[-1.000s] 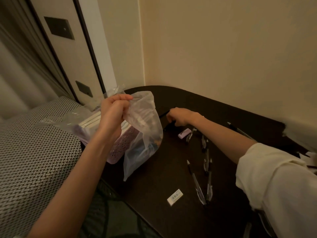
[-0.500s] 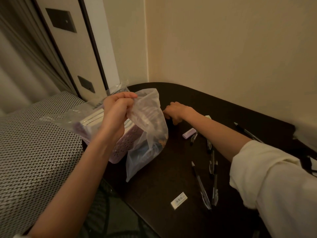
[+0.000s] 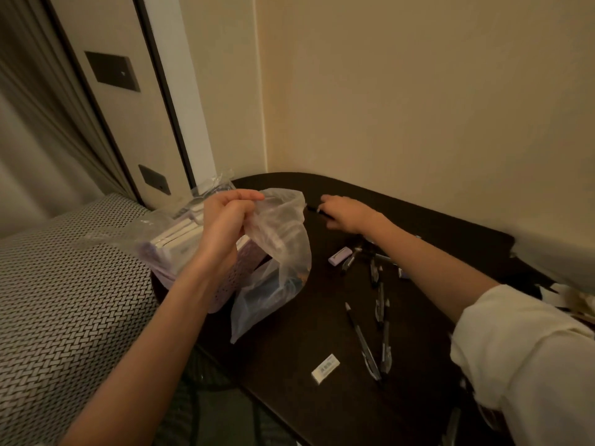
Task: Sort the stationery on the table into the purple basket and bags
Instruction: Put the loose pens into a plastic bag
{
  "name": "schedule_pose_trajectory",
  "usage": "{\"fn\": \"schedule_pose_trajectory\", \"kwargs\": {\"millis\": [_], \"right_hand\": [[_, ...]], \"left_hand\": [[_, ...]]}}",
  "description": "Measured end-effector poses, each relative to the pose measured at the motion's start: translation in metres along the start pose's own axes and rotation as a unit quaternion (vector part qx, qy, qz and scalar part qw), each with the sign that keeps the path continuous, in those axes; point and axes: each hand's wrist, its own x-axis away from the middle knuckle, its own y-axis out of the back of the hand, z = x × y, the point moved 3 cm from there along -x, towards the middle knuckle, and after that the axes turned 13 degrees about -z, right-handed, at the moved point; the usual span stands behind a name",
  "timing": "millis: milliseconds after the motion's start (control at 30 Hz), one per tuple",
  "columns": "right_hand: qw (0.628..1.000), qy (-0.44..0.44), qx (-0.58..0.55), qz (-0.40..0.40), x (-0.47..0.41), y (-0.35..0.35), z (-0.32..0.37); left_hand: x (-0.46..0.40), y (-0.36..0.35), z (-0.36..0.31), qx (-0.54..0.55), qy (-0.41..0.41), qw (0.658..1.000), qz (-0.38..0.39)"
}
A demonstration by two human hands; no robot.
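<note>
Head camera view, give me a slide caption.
Left hand holds clear plastic bag open while right hand carries black pen toward it.

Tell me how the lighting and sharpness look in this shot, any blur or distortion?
Head view: dim, warm yellowish light; the dark table swallows the pens; right hand slightly motion-blurred, left hand and bag sharper; wide-angle bending of the wall edges; sleeve soft at the frame edge.

Left hand (image 3: 225,220) raised, fingers curled, pinching the clear bag (image 3: 277,252) at its rim. Right hand (image 3: 346,214) stretched forward, low, fingers closed round a black pen (image 3: 317,211).
</note>
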Motion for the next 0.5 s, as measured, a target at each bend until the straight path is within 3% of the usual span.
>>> {"fn": "schedule_pose_trajectory", "kwargs": {"millis": [100,167,267,367,433,500], "right_hand": [[0.981,-0.087,-0.113,-0.134,0.023,0.036,-0.008],[0.934,-0.162,-0.212,-0.237,0.048,0.061,-0.011],[0.813,-0.247,-0.355,-0.39,0.097,0.106,-0.001],[0.666,-0.275,-0.509,-0.47,0.145,0.147,0.02],[0.631,-0.252,-0.55,-0.485,0.168,0.168,0.037],[0.635,-0.238,-0.556,-0.48,0.183,0.179,0.05]], "left_hand": [[0.014,-0.006,-0.008,-0.012,-0.018,0.999,0.042],[0.023,-0.009,-0.012,-0.022,-0.024,0.997,0.073],[0.039,-0.016,-0.017,-0.023,-0.019,0.993,0.112],[0.053,-0.025,-0.018,-0.03,-0.023,0.99,0.139],[0.06,-0.033,-0.016,-0.047,-0.035,0.986,0.155],[0.066,-0.039,-0.015,-0.048,-0.031,0.983,0.174]]}}
